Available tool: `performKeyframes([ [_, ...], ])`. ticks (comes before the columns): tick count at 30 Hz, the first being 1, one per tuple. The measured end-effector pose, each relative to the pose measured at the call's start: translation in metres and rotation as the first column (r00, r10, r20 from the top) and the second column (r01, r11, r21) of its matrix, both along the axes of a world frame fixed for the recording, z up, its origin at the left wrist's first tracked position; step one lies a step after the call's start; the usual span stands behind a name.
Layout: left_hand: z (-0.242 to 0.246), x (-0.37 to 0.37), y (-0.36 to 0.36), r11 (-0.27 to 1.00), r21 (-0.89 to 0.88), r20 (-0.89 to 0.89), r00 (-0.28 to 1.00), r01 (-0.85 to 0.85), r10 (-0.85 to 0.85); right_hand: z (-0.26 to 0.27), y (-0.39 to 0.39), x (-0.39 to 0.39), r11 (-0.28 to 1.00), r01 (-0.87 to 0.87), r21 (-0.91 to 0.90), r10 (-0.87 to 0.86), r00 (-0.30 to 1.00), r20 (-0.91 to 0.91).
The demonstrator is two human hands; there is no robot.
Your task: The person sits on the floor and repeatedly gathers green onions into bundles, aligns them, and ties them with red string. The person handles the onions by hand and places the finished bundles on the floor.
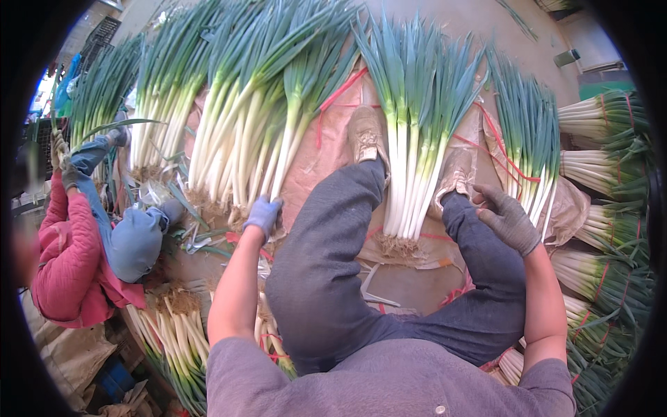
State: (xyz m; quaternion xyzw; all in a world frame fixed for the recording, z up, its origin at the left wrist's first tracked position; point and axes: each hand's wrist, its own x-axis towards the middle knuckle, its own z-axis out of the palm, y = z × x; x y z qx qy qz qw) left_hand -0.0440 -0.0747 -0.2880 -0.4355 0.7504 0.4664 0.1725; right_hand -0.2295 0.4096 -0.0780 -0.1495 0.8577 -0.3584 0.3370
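My left hand (263, 216), in a bluish work glove, is closed around the white lower ends of a couple of large green onion stalks (285, 151). They lie at the right edge of a broad pile of green onions (239, 130). My right hand (509, 221), in a dark grey glove, is beside my right shin with fingers apart and nothing in it. Between my shoes lies a bunch of green onions (411, 172), its roots toward me. A red tie (338, 96) runs to the left of that bunch, over brown sheeting (333, 156).
At the left, a co-worker in a red jacket (68, 260) holds a stalk in gloved hands. Tied green onion bundles (589, 167) line the right side. Another loose bunch (526, 125) lies beyond my right hand. More onions (177, 328) lie behind at lower left.
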Motion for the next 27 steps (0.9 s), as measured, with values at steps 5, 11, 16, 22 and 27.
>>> performKeyframes([
  [5,0.116,0.032,0.022,0.763,0.577,0.083,0.950,-0.292,0.301,0.010,-0.019,0.022,0.991,-0.033,-0.126,0.033,0.999,-0.002],
  [11,0.261,0.098,0.059,0.707,0.623,0.031,0.913,-0.335,0.406,0.032,-0.089,0.102,0.883,-0.098,-0.458,0.152,0.985,0.082],
  [16,0.304,0.169,0.099,0.802,0.511,-0.132,0.894,-0.308,0.428,0.057,-0.158,0.186,0.670,0.403,-0.624,0.075,0.799,0.597],
  [22,0.285,0.233,0.169,0.937,0.337,-0.310,0.928,-0.096,0.207,0.063,-0.188,0.190,0.539,0.600,-0.591,0.037,0.684,0.729],
  [27,0.270,0.199,0.243,0.900,0.423,-0.379,0.923,0.109,0.067,0.067,-0.154,0.140,0.312,0.855,-0.415,-0.267,0.498,0.825],
])
